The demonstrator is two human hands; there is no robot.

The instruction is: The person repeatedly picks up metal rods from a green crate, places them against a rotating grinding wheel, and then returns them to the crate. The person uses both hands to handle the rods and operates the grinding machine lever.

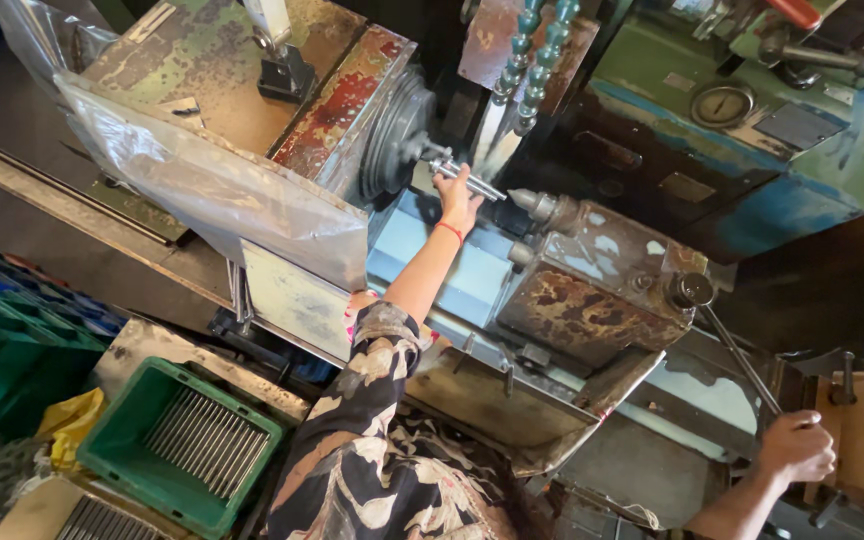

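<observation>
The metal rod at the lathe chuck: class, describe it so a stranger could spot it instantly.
Start at the big worn lathe, then find its round chuck. The left hand holds a short shiny metal rod there, unlike the identical rods lying in the green crate.

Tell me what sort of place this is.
Most likely a machine shop or small metalworking factory. The left hand holds a metal rod at a worn lathe's chuck, the right hand grips a long lever, and a green crate holds cut rods.
</observation>
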